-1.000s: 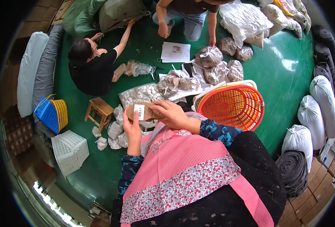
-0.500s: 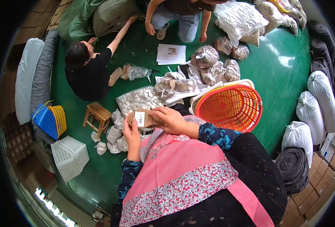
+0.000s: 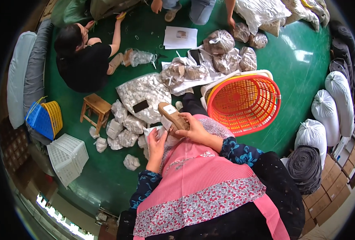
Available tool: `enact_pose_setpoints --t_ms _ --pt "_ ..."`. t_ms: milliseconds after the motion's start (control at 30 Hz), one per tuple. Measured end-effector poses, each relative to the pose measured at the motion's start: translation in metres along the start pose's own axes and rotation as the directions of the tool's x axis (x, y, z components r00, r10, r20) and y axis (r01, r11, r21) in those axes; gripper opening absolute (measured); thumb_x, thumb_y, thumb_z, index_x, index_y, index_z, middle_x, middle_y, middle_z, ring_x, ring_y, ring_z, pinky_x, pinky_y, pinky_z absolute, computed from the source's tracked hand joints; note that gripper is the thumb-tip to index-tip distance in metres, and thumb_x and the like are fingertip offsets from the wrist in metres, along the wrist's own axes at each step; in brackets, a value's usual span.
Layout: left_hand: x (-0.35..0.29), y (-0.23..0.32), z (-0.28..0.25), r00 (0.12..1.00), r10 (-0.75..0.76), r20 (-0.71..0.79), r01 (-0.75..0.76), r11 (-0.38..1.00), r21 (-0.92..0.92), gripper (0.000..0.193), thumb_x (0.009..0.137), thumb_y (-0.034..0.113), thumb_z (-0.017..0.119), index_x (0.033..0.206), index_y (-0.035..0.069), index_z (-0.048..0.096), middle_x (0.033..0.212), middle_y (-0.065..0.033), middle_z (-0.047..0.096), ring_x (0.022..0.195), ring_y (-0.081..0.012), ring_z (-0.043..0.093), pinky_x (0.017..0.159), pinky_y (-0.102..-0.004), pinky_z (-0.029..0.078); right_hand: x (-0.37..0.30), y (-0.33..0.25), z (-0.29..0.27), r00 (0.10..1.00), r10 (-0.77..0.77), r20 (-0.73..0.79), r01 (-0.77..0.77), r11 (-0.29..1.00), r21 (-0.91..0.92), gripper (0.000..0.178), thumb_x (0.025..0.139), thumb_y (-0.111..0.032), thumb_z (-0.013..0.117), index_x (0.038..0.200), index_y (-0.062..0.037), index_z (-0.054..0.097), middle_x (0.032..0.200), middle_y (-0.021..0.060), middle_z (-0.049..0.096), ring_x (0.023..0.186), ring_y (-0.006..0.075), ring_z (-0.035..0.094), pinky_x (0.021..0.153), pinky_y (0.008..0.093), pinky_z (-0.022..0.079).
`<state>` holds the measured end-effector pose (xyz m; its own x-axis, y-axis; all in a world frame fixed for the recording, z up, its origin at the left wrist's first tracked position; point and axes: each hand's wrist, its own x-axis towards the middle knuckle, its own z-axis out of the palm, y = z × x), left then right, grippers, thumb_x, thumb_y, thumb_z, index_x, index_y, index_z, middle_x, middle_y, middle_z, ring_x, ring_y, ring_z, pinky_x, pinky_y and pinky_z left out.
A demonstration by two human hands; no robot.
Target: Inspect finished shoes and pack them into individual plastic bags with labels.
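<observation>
Head view: right hand (image 3: pixel 196 129) holds brown piece (image 3: pixel 178 123) bearing white label (image 3: pixel 166 123).

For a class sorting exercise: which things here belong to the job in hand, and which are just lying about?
Job in hand:
- brown round-ended piece, in the right hand
- its larger white label, by the left hand

Seemingly lying about:
- wooden stool
- blue basket
- white crate
- dark grey roll

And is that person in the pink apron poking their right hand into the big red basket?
No, the right hand is holding a brown labelled item, outside the red plastic basket.
</observation>
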<state>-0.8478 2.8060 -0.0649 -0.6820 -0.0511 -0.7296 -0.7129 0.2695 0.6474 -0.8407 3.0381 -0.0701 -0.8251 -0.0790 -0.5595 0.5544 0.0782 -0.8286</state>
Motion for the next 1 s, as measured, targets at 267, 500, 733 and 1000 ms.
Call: enact_pose_setpoints --t_ms 267,500,733,1000 --pt "-0.027 -0.035 0.008 0.952 -0.301 0.05 0.305 0.945 -0.118 0.061 0.093 0.032 0.079 0.136 -0.003 0.053 0.117 -0.0079 0.065 0.103 -0.0142 0.06 0.09 -0.0292 0.049 -0.025 0.052 0.031 0.962 0.268 -0.048 -0.217 0.86 0.462 0.076 0.089 -0.02 0.083 0.148 -0.0022 0.039 0.131 0.019 0.058 0.12 0.0289 0.061 0.099 0.04 0.053" --pt "-0.024 -0.043 0.041 0.956 -0.234 0.178 0.286 0.882 -0.374 0.068 0.085 0.013 0.085 0.137 -0.005 0.045 0.125 -0.0114 0.063 0.11 -0.0171 0.065 0.094 -0.0291 0.054 -0.026 0.055 0.012 0.905 0.424 0.042 -0.352 0.688 0.635 0.058 0.097 -0.013 0.071 0.146 -0.0078 0.04 0.126 0.0155 0.065 0.11 0.0241 0.068 0.091 0.0346 0.057" --pt "-0.013 -0.099 0.106 0.973 -0.187 0.132 0.227 0.856 -0.463 0.063 0.084 0.008 0.085 0.136 0.0 0.05 0.126 -0.0087 0.063 0.114 -0.0181 0.063 0.097 -0.0316 0.054 -0.013 0.111 -0.011 0.856 0.502 0.122 -0.473 0.666 0.577 0.072 0.094 -0.017 0.076 0.15 -0.0009 0.034 0.132 0.0159 0.058 0.118 0.025 0.061 0.097 0.0387 0.055" --pt "0.111 -0.258 0.189 0.929 -0.16 0.334 0.136 0.986 0.093 0.065 0.081 0.023 0.086 0.134 0.002 0.056 0.123 -0.0163 0.068 0.116 -0.0287 0.067 0.097 -0.038 0.053 0.032 0.295 -0.097 0.699 0.715 0.035 -0.573 0.529 0.626 0.085 0.092 -0.013 0.077 0.156 0.0014 0.024 0.131 0.0186 0.058 0.112 0.0274 0.065 0.094 0.037 0.055"
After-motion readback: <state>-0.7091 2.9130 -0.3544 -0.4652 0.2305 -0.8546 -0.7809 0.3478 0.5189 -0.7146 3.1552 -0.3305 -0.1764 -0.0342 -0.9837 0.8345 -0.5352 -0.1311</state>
